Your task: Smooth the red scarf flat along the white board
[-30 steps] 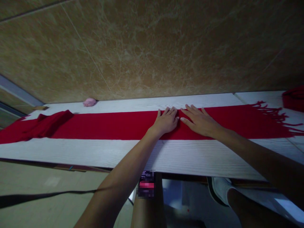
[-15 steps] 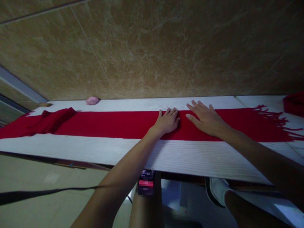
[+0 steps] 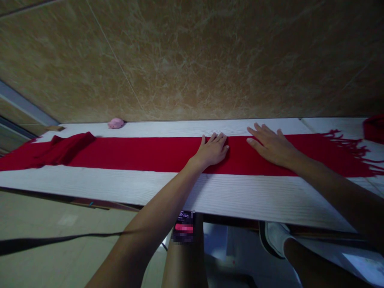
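A long red scarf (image 3: 144, 154) lies stretched lengthwise across the white wood-grain table (image 3: 120, 182). Its right end has loose fringe, and toward the left it bunches into folds. My left hand (image 3: 212, 151) rests palm down on the middle of the scarf, fingers apart. To the right of it, my right hand (image 3: 273, 146) lies flat over the scarf with the fingers spread and their tips near its far edge. Neither hand grips the cloth.
A small pink figure (image 3: 116, 123) sits by the tiled wall (image 3: 180, 60) behind the table. More rolled or folded red cloth (image 3: 374, 129) is at the far right. Below the front edge, a phone (image 3: 184, 227) rests on my leg.
My right hand has slid to the right along the scarf, widening the gap between the hands. My left hand has stayed in nearly the same place.
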`<move>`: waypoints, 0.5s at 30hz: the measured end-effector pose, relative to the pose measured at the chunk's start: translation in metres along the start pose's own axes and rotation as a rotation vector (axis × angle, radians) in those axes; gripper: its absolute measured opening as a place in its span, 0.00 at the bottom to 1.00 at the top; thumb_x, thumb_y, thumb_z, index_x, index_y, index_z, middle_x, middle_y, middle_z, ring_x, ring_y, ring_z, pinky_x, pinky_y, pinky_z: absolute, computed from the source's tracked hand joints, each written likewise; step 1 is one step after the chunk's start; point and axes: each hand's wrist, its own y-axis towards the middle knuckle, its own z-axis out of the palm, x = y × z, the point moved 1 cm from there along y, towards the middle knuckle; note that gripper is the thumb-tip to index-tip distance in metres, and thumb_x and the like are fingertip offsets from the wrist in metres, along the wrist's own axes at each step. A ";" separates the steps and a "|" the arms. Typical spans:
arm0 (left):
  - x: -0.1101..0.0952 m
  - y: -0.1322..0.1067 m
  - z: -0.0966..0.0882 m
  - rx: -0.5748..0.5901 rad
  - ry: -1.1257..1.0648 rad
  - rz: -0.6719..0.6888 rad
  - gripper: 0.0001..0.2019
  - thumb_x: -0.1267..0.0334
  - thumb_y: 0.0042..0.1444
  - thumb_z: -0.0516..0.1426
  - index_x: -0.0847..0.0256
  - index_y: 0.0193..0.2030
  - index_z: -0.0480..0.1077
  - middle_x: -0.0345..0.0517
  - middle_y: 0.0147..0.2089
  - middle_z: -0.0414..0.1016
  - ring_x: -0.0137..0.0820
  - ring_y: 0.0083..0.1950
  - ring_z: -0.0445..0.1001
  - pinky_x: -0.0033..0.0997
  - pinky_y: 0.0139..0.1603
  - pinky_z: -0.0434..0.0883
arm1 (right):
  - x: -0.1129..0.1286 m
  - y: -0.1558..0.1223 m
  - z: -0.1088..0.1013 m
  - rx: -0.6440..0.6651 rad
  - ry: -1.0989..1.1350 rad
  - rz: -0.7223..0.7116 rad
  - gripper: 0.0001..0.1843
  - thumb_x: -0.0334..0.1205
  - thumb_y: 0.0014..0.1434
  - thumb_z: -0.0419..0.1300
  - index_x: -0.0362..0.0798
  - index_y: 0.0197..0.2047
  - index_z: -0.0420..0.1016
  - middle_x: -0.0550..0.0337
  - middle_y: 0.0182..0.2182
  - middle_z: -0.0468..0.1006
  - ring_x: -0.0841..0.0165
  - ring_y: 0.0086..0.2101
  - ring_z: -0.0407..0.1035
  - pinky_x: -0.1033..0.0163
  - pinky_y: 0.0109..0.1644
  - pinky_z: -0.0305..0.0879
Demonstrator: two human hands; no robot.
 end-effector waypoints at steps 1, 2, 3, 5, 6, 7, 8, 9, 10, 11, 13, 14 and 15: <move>0.000 0.000 0.000 0.003 -0.001 -0.002 0.32 0.55 0.79 0.41 0.60 0.86 0.50 0.50 0.88 0.45 0.45 0.89 0.43 0.66 0.86 0.41 | 0.000 -0.002 0.003 0.033 -0.006 0.011 0.40 0.62 0.77 0.41 0.53 0.82 0.63 0.47 0.81 0.58 0.40 0.78 0.50 0.20 0.77 0.48; 0.000 -0.001 -0.001 0.007 -0.001 -0.003 0.32 0.55 0.79 0.41 0.60 0.86 0.50 0.50 0.88 0.44 0.45 0.89 0.43 0.65 0.86 0.41 | 0.000 -0.004 0.005 0.066 -0.014 0.019 0.40 0.62 0.77 0.41 0.53 0.82 0.64 0.47 0.81 0.59 0.40 0.78 0.51 0.21 0.77 0.48; -0.001 -0.001 -0.001 0.009 0.000 -0.005 0.32 0.55 0.79 0.41 0.60 0.86 0.50 0.50 0.88 0.44 0.45 0.89 0.43 0.65 0.86 0.41 | 0.000 -0.006 0.007 0.091 -0.023 0.023 0.40 0.62 0.76 0.41 0.53 0.81 0.64 0.47 0.81 0.59 0.41 0.78 0.51 0.21 0.77 0.48; -0.001 -0.001 -0.002 0.009 0.002 -0.003 0.32 0.55 0.79 0.42 0.61 0.86 0.50 0.50 0.88 0.44 0.45 0.89 0.43 0.66 0.86 0.41 | -0.002 -0.007 0.004 0.103 -0.031 0.028 0.41 0.63 0.76 0.41 0.52 0.82 0.64 0.47 0.81 0.57 0.42 0.78 0.50 0.23 0.78 0.48; -0.002 -0.001 -0.002 0.010 0.003 0.001 0.32 0.55 0.79 0.41 0.61 0.86 0.50 0.50 0.88 0.44 0.45 0.89 0.43 0.66 0.86 0.41 | -0.004 -0.006 0.001 0.083 -0.029 0.032 0.41 0.63 0.77 0.41 0.51 0.82 0.63 0.47 0.82 0.56 0.42 0.79 0.49 0.23 0.78 0.48; -0.002 -0.001 -0.002 0.012 0.004 0.004 0.32 0.56 0.79 0.41 0.62 0.86 0.50 0.50 0.88 0.44 0.46 0.89 0.43 0.66 0.86 0.41 | -0.007 -0.006 -0.004 0.050 -0.025 0.036 0.41 0.63 0.77 0.40 0.51 0.82 0.62 0.46 0.82 0.55 0.42 0.79 0.48 0.23 0.78 0.48; -0.002 -0.001 -0.002 0.014 0.005 0.007 0.32 0.56 0.79 0.41 0.63 0.86 0.50 0.50 0.88 0.44 0.46 0.89 0.43 0.67 0.86 0.41 | -0.010 -0.005 -0.008 0.010 -0.023 0.040 0.41 0.63 0.77 0.40 0.51 0.83 0.61 0.46 0.82 0.55 0.42 0.79 0.48 0.24 0.78 0.48; -0.001 -0.001 -0.001 0.014 0.006 0.010 0.33 0.56 0.79 0.41 0.63 0.86 0.49 0.50 0.88 0.44 0.46 0.89 0.43 0.67 0.86 0.41 | -0.014 -0.005 -0.011 -0.029 -0.024 0.041 0.41 0.63 0.78 0.39 0.51 0.83 0.61 0.46 0.82 0.55 0.43 0.79 0.48 0.24 0.78 0.48; -0.001 -0.001 -0.001 0.013 0.007 0.012 0.33 0.56 0.79 0.41 0.63 0.86 0.49 0.50 0.88 0.44 0.46 0.89 0.43 0.66 0.86 0.41 | -0.017 -0.006 -0.012 -0.056 -0.030 0.038 0.41 0.63 0.78 0.39 0.51 0.82 0.62 0.46 0.81 0.56 0.43 0.79 0.48 0.23 0.78 0.48; 0.000 0.000 0.000 0.008 0.007 0.010 0.33 0.56 0.79 0.41 0.62 0.86 0.49 0.50 0.88 0.44 0.46 0.89 0.43 0.66 0.86 0.41 | -0.021 -0.007 -0.010 -0.061 -0.039 0.033 0.41 0.63 0.77 0.40 0.51 0.82 0.63 0.45 0.81 0.57 0.42 0.79 0.49 0.23 0.78 0.48; 0.001 0.000 0.001 -0.002 0.009 0.004 0.32 0.55 0.79 0.41 0.60 0.86 0.50 0.49 0.88 0.45 0.45 0.89 0.43 0.66 0.86 0.41 | -0.026 -0.011 -0.003 -0.012 -0.053 0.023 0.41 0.64 0.77 0.40 0.52 0.81 0.65 0.45 0.80 0.60 0.43 0.78 0.52 0.24 0.77 0.51; 0.002 0.001 0.001 -0.004 0.011 0.001 0.32 0.55 0.79 0.41 0.59 0.86 0.50 0.49 0.88 0.45 0.45 0.89 0.43 0.66 0.86 0.41 | -0.028 -0.014 0.000 0.027 -0.056 0.023 0.41 0.64 0.76 0.41 0.53 0.80 0.66 0.46 0.80 0.61 0.43 0.77 0.54 0.24 0.77 0.52; 0.002 0.001 0.002 -0.004 0.011 -0.002 0.32 0.55 0.79 0.41 0.59 0.86 0.50 0.49 0.88 0.45 0.45 0.89 0.43 0.66 0.86 0.42 | -0.030 -0.016 0.003 0.062 -0.054 0.026 0.40 0.63 0.76 0.41 0.53 0.80 0.66 0.47 0.80 0.62 0.43 0.77 0.54 0.24 0.77 0.53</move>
